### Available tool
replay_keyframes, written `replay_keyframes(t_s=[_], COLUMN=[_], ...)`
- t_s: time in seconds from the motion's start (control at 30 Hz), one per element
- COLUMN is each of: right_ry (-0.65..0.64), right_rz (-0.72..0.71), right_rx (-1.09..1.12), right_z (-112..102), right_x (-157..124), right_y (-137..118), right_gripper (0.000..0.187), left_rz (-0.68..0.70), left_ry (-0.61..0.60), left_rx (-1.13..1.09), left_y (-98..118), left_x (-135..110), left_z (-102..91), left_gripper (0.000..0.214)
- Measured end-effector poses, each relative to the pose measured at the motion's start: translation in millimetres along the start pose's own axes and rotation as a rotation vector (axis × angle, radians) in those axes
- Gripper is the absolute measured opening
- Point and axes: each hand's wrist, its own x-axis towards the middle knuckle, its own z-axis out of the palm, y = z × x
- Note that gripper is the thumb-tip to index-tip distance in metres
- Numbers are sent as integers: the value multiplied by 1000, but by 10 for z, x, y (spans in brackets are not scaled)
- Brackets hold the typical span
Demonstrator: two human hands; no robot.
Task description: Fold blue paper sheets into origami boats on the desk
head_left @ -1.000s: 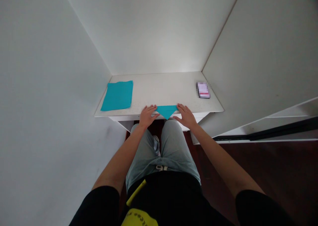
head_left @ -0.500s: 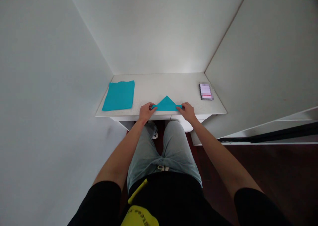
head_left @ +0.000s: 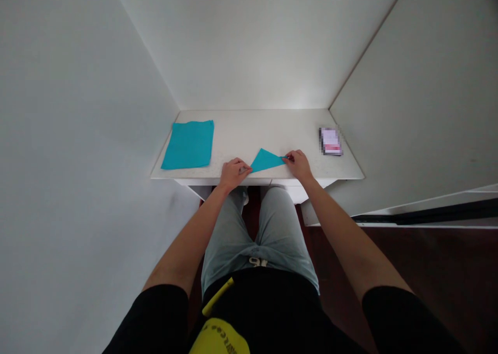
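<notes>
A small teal paper folded into a triangle (head_left: 266,160) lies near the front edge of the white table (head_left: 252,131), turned at a slant. My left hand (head_left: 233,171) pinches its lower left corner, fingers curled. My right hand (head_left: 299,164) pinches its right corner against the tabletop. A flat teal sheet (head_left: 189,144), or a stack of them, lies at the table's left end, away from both hands.
A small pink and white object (head_left: 331,141), blurred out, lies at the table's right end. White walls close in the table on the left, back and right. My knees are under the front edge, above a dark wood floor (head_left: 428,255).
The triangle pointed toward me over the table edge, then was flipped to point away, and is now rotated at a slant. Both hands moved with its corners.
</notes>
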Motion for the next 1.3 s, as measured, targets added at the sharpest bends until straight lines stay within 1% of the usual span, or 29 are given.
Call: replay_keyframes(t_s=[0.07,0.1,0.2,0.23,0.27,0.33,0.4,0.53,0.67,0.77,0.83,0.93,1.03,1.13,1.3], right_ry=[2,0,-10,-9,-5,12,29,20,-36,-48,-63,-86,-85,-76,-51], right_rz=[1,4,9,4,-6,-36,-80,-189,-252,-246,-229,-223,-216,-180,-121], right_rx=[-9,-18,-52,-62,-68,-68,-70,-174,-310,-364,-372,-361,-348,-340,-295], right_z=[10,16,39,48,57,72,76,48,21,42,69,92,64,1,-99], right_x=[43,58,91,99,106,114,105,2,-201,-335,-388,-426,-442,-440,-372], right_y=[-1,-8,-42,-54,-65,-89,-122,-243,-398,-472,-487,-463,-398,-319,-197], right_gripper=[24,24,23,22,21,22,25,31,44,55,59,63,66,67,62], left_rz=[11,26,121,159,194,247,273,295,314,315,311,301,300,301,298], left_ry=[-40,-62,-154,-188,-220,-265,-273,-223,-182,-163,-157,-160,-164,-163,-155], left_rx=[37,57,117,144,175,241,291,317,315,313,320,331,319,292,248], left_y=[18,25,30,31,34,43,55,63,58,68,78,83,75,63,25], left_x=[24,41,112,140,169,221,257,281,270,260,257,263,272,278,294], left_z=[-16,-22,-33,-31,-25,-2,32,101,143,150,149,148,151,157,165], left_gripper=[20,25,57,65,68,67,60,51,52,52,52,53,52,52,47])
